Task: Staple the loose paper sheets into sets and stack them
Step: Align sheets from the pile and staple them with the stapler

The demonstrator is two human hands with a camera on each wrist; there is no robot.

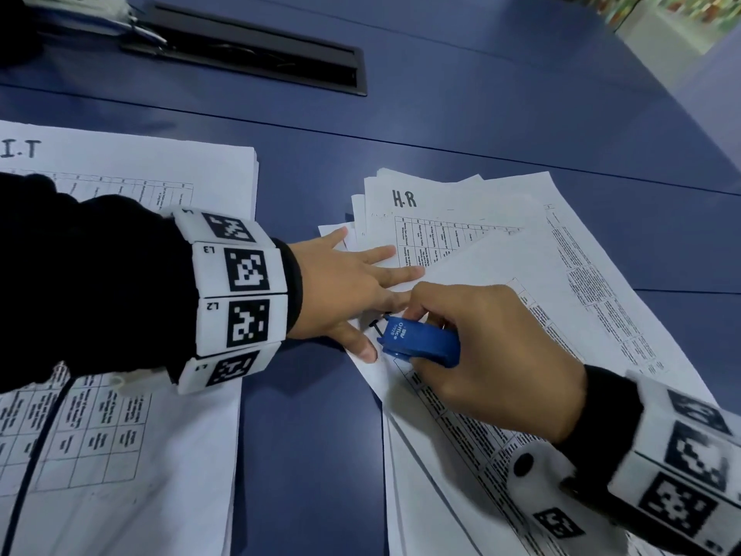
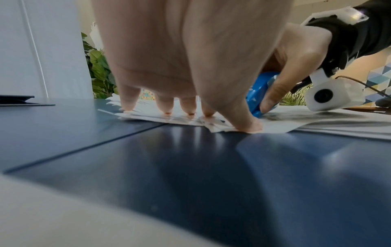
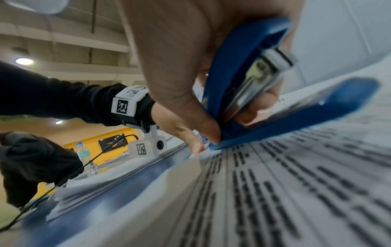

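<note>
A blue stapler (image 1: 419, 343) sits over the left corner of a printed sheet set (image 1: 521, 315) on the blue table. My right hand (image 1: 493, 351) grips the stapler (image 3: 243, 70) from above, thumb and fingers wrapped round it. My left hand (image 1: 353, 286) lies flat with spread straight fingers, pressing the sheets (image 2: 211, 120) down just left of the stapler (image 2: 257, 93). A fanned pile of loose papers headed "H.R" (image 1: 421, 210) lies under and behind the set.
A neat stack headed "I.T" (image 1: 132, 170) lies at the left, partly under my left sleeve. More printed sheets (image 1: 120, 435) lie at the near left. A black cable slot (image 1: 256, 54) is set in the table (image 1: 441, 126) at the back.
</note>
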